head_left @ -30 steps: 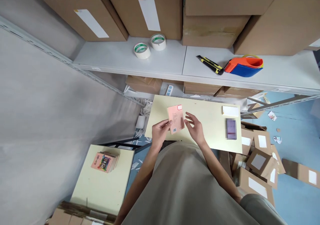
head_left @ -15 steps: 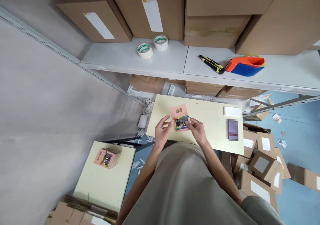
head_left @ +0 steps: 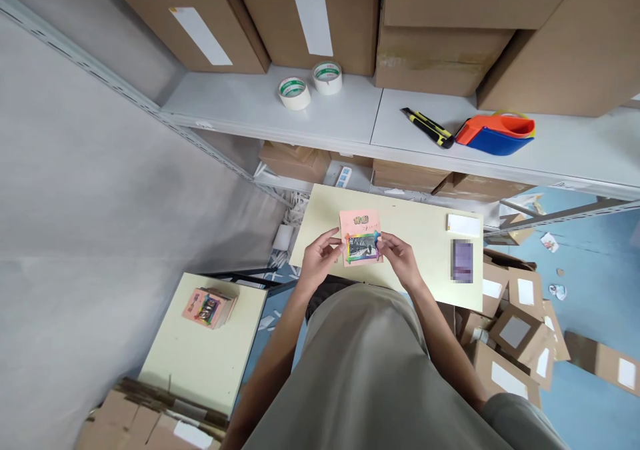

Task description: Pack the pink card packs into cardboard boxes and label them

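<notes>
Between my two hands is a thin pink booklet [head_left: 361, 219] with a rainbow-framed dark picture on its cover, held upright over the pale yellow table [head_left: 425, 223]. My left hand [head_left: 319, 258] pinches its left edge between thumb and fingers. On the opposite side, my right hand [head_left: 400, 258] grips the right edge the same way. A stack of similar pink booklets [head_left: 207, 308] lies on a second pale table [head_left: 200, 363] at the lower left, away from both hands.
A white box [head_left: 464, 225] and a blurred-out purple item [head_left: 462, 261] lie on the table's right end. The shelf [head_left: 340, 120] ahead bears tape rolls [head_left: 294, 94], a utility knife [head_left: 428, 128], a tape dispenser [head_left: 496, 133] and cardboard boxes [head_left: 310, 23]. More boxes [head_left: 515, 330] are piled on the floor.
My left hand has closed on the booklet's left edge, and my right hand has shifted to its right edge. The booklet has turned to sit straighter, and the view has tilted slightly.
</notes>
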A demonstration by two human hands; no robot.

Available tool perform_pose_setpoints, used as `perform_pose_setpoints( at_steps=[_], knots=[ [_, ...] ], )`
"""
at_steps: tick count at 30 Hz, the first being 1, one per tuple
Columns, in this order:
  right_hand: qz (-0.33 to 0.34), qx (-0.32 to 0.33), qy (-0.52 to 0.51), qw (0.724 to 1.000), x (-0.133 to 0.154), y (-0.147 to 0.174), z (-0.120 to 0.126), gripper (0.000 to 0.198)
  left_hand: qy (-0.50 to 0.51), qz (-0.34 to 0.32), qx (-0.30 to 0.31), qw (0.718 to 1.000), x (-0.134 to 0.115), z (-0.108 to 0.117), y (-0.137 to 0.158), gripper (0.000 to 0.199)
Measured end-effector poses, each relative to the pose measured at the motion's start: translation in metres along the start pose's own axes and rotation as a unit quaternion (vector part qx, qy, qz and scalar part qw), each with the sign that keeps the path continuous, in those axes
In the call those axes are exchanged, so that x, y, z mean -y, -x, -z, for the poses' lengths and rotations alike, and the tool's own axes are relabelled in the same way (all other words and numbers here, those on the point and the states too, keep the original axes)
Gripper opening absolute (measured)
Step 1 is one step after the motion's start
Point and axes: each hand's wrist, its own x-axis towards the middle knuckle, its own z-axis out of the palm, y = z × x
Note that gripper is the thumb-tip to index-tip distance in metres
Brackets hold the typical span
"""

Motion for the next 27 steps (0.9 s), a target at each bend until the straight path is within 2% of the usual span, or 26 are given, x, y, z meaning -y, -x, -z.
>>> perform_pose_setpoints(
  at_steps=[4,10,15,20,24,27],
  knots=[
    [0.025,0.010,0.005,1.000,0.001,-0.003,0.001,0.043,-0.021,-0.030,-0.005,0.999,-0.008,0.002,0.006,0.072],
    [0.112,0.036,-0.003,0.993,0.007,-0.004,-0.001,0.020,-0.030,-0.087,-0.024,0.995,-0.017,0.002,0.012,0.055],
    [0.141,0.042,-0.008,0.989,0.005,-0.005,-0.001,0.019,-0.022,-0.094,-0.024,0.995,-0.019,0.003,0.013,0.051],
    [0.109,0.027,0.036,0.993,0.002,-0.005,0.001,0.023,-0.006,-0.060,-0.033,0.998,-0.020,0.003,0.016,0.041],
    [0.065,0.013,0.026,0.997,0.002,-0.005,-0.001,0.047,-0.017,-0.057,-0.026,0.998,-0.019,0.006,0.015,0.039],
    [0.067,0.020,0.026,0.997,0.003,-0.004,-0.002,0.044,-0.033,-0.061,0.000,0.998,-0.017,0.010,0.014,0.038]
  ],
)
